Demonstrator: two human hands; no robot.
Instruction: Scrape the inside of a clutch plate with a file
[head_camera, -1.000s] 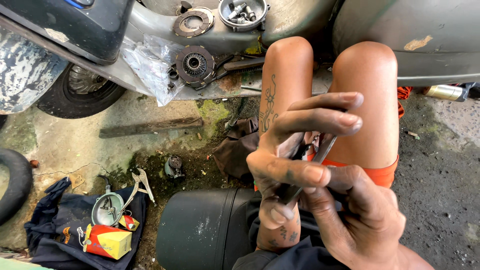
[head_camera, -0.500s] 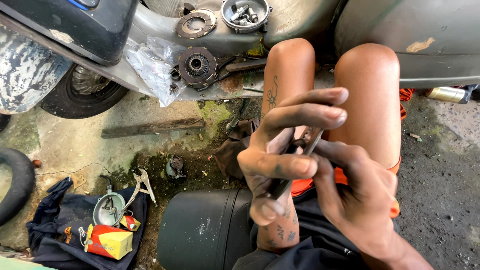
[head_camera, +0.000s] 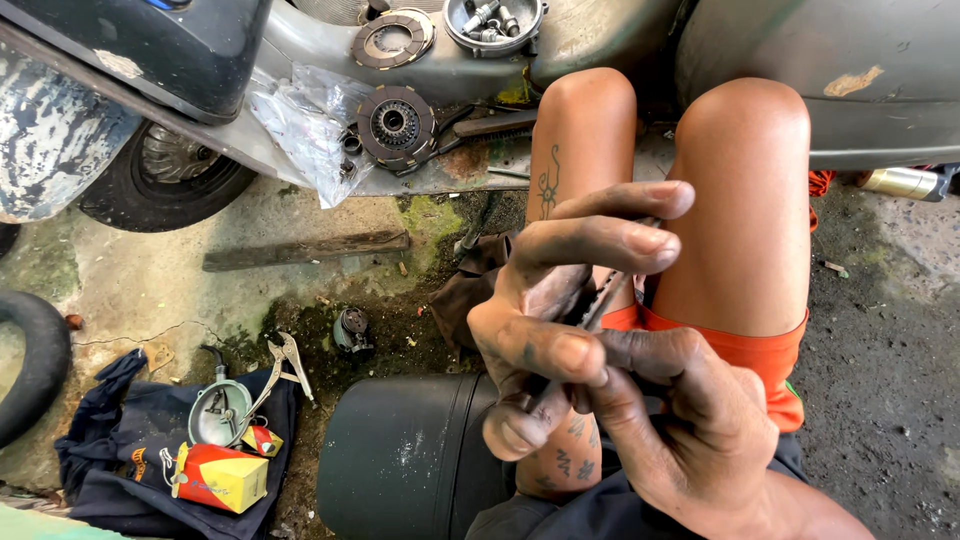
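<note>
Head view: I see a thin dark metal tool (head_camera: 607, 297) held up over the knees, just above the orange shorts (head_camera: 745, 345). Only a short stretch of it shows between the two hands; I cannot tell what kind of tool it is. My left hand (head_camera: 560, 300) wraps it from the near side, thumb pressed across the front, lower fingers curled in, the top two fingers stretched out straight above it. My right hand (head_camera: 690, 420) comes up from below, its thumb and forefinger pinched on the tool's lower end, touching the left thumb. Both hands are smeared with grease.

Below the hands sits a black seat (head_camera: 400, 460). Left of it, on the dirty concrete, a dark cloth (head_camera: 110, 450) carries a round metal part (head_camera: 220, 412), pliers (head_camera: 282, 362) and a red and yellow box (head_camera: 222, 478). A small cylindrical part (head_camera: 352, 328) lies near the seat, and a flat bar (head_camera: 305, 250) lies farther up. Across the top runs a scooter body (head_camera: 760, 60) with a clutch disc (head_camera: 396, 124), a ring plate (head_camera: 392, 40), a bowl of bolts (head_camera: 494, 22) and a clear plastic bag (head_camera: 295, 125) resting on it. A tyre (head_camera: 30, 365) curves in at the left edge.
</note>
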